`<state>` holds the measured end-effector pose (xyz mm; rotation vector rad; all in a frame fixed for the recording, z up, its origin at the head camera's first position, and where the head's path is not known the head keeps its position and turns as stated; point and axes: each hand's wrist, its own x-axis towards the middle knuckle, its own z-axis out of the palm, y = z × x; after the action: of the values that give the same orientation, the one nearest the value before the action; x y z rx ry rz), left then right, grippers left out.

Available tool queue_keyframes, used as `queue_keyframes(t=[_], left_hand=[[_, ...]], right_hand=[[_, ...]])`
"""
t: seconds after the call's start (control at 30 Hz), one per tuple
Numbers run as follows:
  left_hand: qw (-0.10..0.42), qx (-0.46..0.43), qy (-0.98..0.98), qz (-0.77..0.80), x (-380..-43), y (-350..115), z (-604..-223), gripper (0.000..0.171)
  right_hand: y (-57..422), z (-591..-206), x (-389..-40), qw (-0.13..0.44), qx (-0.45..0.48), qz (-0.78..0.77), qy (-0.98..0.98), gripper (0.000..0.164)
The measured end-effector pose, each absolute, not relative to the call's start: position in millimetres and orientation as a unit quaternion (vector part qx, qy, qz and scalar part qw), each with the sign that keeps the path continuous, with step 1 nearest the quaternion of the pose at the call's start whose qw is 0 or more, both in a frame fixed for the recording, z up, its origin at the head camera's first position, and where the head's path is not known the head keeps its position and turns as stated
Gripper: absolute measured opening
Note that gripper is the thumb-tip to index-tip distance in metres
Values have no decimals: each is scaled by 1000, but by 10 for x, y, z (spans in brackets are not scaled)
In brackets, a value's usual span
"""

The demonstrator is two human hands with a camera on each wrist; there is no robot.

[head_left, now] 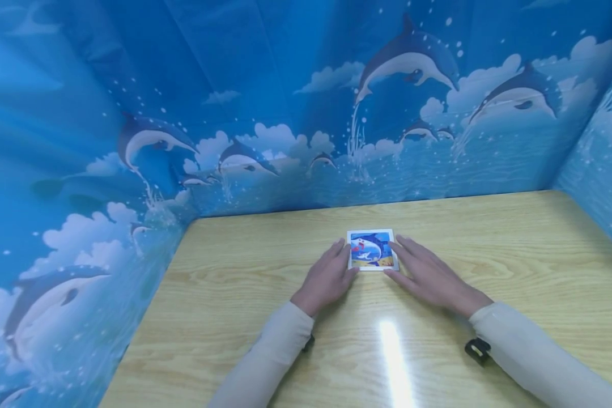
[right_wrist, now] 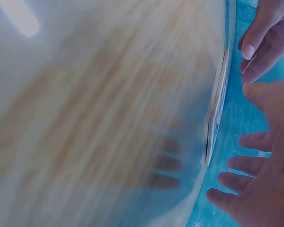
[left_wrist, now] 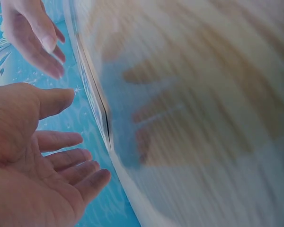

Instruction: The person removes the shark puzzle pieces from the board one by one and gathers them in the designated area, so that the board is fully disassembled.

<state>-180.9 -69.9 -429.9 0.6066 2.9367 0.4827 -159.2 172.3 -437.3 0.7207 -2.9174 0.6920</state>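
- White edging is seen round a small framed picture [head_left: 371, 249], printed with a blue sea creature; it is laid flat on the wood-grain table [head_left: 224, 294], with a dolphin-printed backdrop [head_left: 285, 68] hung beyond the far edge.
- The picture is bracketed by two bare hands: from the left hand [head_left: 327, 279] it is found ahead and to the right, from the right hand [head_left: 430, 277] ahead and to the left.
- Neither hand can be called clearly nearer. In the head view the left edge is met by the left fingertips, the right edge is slightly overlapped by a right fingertip, and the thumbs are set by the two near corners.
- Contact cannot be confirmed; in both wrist views strips of backdrop are seen between fingers and tabletop, so both hands are judged to be held just above it.
- On the left hand the fingers are loosely extended and a little bent, the thumb is held apart, and nothing is gripped.
- On the right hand the fingers are likewise relaxed and spread, with nothing held.
- No long axis can be firmly given: the outline is near square, its depth squeezed by the slanting view.
- Any grip is judged to depend on the left and right edges, which are faced by both hands.
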Motion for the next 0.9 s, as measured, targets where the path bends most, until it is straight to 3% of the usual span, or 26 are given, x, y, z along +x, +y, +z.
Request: queue_keyframes(t=[0.3,0.6,0.9], left_hand=[[72,225,956,175,-1803,-642,-4319,59],[57,266,949,158,-1771,-625,-4347,54],[72,257,953,140,-1734,-601,-4345,51]], right_hand=[[1618,-4407,-1739,15,243,235,-941,66],[1537,-4430,-1834,-6,247,224,-943,63],[1476,-4443,-1871,-12,278,223,-934,59]])
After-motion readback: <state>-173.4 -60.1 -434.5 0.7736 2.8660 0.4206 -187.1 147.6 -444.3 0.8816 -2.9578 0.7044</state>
